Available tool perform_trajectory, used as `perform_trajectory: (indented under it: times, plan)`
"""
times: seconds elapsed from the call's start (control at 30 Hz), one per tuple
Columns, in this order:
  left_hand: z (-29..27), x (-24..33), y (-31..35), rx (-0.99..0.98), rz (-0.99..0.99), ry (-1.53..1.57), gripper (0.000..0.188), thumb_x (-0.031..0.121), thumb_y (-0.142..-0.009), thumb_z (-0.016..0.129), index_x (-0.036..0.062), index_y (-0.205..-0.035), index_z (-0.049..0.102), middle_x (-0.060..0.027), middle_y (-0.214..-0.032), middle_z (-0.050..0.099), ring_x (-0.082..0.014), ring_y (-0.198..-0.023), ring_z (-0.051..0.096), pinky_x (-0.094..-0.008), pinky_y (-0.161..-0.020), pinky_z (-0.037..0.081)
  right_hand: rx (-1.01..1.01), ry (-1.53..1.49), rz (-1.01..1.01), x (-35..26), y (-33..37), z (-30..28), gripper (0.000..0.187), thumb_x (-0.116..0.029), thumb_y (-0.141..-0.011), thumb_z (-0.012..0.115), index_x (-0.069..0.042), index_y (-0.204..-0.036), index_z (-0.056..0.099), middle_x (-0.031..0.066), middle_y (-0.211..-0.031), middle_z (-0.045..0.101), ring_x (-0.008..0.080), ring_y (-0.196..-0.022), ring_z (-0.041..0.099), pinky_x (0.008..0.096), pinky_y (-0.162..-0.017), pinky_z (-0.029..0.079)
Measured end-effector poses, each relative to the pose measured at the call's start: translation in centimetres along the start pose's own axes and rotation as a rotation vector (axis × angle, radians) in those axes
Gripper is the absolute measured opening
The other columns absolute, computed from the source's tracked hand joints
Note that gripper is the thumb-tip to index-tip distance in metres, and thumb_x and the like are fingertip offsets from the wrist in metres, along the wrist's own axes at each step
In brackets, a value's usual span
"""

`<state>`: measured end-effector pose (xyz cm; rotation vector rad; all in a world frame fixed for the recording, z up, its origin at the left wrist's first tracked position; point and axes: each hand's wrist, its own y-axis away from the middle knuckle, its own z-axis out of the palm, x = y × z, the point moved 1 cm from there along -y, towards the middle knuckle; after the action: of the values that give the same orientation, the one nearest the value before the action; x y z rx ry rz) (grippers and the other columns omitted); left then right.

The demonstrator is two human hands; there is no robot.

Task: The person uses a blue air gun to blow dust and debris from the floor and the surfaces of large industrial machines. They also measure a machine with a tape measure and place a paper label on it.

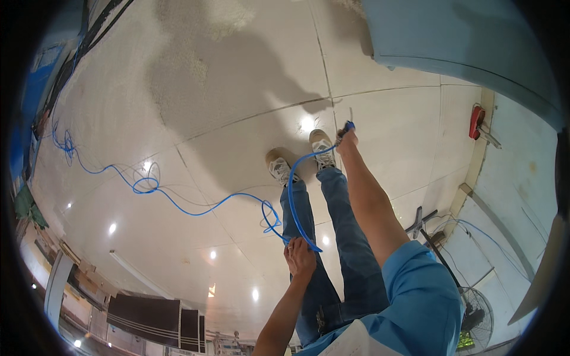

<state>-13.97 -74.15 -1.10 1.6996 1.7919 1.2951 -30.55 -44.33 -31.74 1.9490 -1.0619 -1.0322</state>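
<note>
hose (290, 191), blue: lies looped on the floor (409, 130) to the left, rises into the left hand (300, 257), fingers curled round it, then arcs to the right hand (346, 140), wrapped about a small blue tool (350, 125) with a thin nozzle (351, 113). handling: best kept slack, loops eased out before any pull, nozzle turned from the shoes (321, 142). unclear: tool's body, mostly covered by fingers; hose's far end, lost toward the left rim.
</note>
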Motion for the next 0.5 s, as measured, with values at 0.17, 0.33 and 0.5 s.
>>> perform_trajectory:
  times: [0.17,0.33,0.5]
  plan:
    - [0.1,-0.1,-0.1,0.002,-0.008,0.013,0.016,0.018,-0.093,0.059,0.0115,-0.104,0.068,-0.0061,-0.116,0.065,-0.0307,-0.126,0.051,-0.0486,-0.109,0.032,-0.331,-0.137,0.043,-4.2,-1.8,-1.2,0.048,-0.057,-0.1,0.045,-0.012,-0.087,0.057,0.0042,-0.061,0.058,0.0144,-0.04,0.048,0.0279,-0.034,0.034]
    - [0.8,-0.1,0.6,-0.035,0.0,0.0,0.015,0.02,-0.094,0.058,0.0116,-0.102,0.069,-0.0056,-0.114,0.065,-0.0301,-0.126,0.051,-0.0491,-0.109,0.032,-0.618,0.096,-0.128,-6.8,-0.8,4.2,0.053,-0.057,-0.102,0.04,-0.012,-0.078,0.056,0.0043,-0.058,0.056,0.0151,-0.038,0.046,0.0266,-0.033,0.033]
    - [1.0,0.3,0.8,-0.042,0.006,-0.012,0.015,0.02,-0.094,0.058,0.0126,-0.101,0.069,-0.0043,-0.115,0.065,-0.0298,-0.126,0.051,-0.0495,-0.109,0.032,-0.351,-0.127,-0.168,-10.9,-0.9,7.8,0.057,-0.058,-0.102,0.036,-0.01,-0.077,0.057,0.0067,-0.055,0.054,0.0155,-0.036,0.042,0.0289,-0.032,0.03]
